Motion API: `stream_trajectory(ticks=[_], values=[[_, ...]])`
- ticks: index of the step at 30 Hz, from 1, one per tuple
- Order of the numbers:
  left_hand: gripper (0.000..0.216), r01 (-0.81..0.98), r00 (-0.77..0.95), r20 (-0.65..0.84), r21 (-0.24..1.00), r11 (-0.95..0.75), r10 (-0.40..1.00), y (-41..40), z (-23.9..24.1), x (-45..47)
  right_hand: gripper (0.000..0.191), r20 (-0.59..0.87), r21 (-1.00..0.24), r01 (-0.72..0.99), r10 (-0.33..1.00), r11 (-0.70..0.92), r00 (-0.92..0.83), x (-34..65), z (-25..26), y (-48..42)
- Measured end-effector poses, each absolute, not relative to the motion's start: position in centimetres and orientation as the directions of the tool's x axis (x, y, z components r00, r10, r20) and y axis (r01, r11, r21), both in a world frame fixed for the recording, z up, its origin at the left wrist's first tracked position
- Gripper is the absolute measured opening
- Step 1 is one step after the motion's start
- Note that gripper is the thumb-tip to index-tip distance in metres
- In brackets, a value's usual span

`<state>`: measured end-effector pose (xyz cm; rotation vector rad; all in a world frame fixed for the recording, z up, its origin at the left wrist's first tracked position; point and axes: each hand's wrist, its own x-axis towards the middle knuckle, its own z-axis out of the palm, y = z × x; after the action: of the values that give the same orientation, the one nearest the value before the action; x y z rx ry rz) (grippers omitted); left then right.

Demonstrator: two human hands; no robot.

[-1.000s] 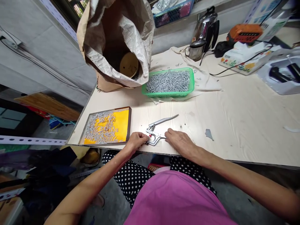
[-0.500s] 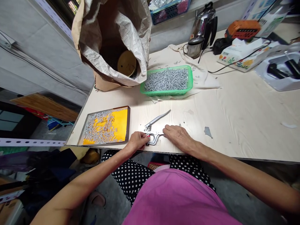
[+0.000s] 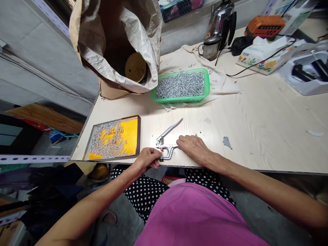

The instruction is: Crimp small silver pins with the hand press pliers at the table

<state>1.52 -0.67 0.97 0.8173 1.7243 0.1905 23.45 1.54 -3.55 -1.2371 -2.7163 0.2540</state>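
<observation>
Metal snap pliers (image 3: pixel 167 147) lie on the table near its front edge, with one handle raised at an angle and a spring and a small red part at the jaw. Bent fingers of my right hand (image 3: pixel 193 147) grip the end of the lower handle. Beside the jaw, my left hand (image 3: pixel 150 157) is closed in a pinch, its fingertips next to the red part. Whatever those fingertips hold is too small to make out. Left of this hand, a shallow tray (image 3: pixel 138 136) with a yellow bottom holds many small silver metal pieces (image 3: pixel 106 140).
A green basket (image 3: pixel 179 99) full of similar metal pieces stands behind the pliers. To its left is a large open sack (image 3: pixel 89 51) with a round tin (image 3: pixel 135 67) inside. A kettle (image 3: pixel 220 22), a lidded cup (image 3: pixel 212 48) and a tissue box (image 3: pixel 266 56) stand at the back right.
My left hand has drawn slightly down and left from the jaw, so the red part shows more fully. My right hand keeps its grip on the handle. The whole view has shifted a little.
</observation>
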Motion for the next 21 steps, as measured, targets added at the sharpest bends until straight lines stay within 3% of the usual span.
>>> stream_trajectory(ticks=[4,6,10,12,21], values=[[0.016,0.416,-0.095,-0.806,0.501,0.759,0.584,-0.4,1.2,1.5,0.009,0.019,-0.282,0.735,0.770,0.616,-0.638,24.0,-2.4,1.7],[0.019,0.417,-0.087,-0.811,0.498,0.760,0.579,-0.4,1.2,1.5,0.030,0.032,-0.330,0.722,0.771,0.608,-0.635,24.6,-1.7,2.2],[0.022,0.428,-0.085,-0.815,0.489,0.760,0.573,-0.4,1.2,1.5,0.090,0.084,-0.354,0.683,0.748,0.640,-0.658,25.4,-1.7,4.5],[0.020,0.428,-0.091,-0.816,0.486,0.762,0.571,-0.5,1.2,1.6,0.104,0.061,-0.338,0.651,0.706,0.679,-0.705,25.4,-2.4,5.9],[0.014,0.416,-0.105,-0.810,0.491,0.765,0.577,-0.8,1.3,1.7,0.107,-0.007,-0.305,0.659,0.690,0.688,-0.724,24.4,-2.7,7.0]])
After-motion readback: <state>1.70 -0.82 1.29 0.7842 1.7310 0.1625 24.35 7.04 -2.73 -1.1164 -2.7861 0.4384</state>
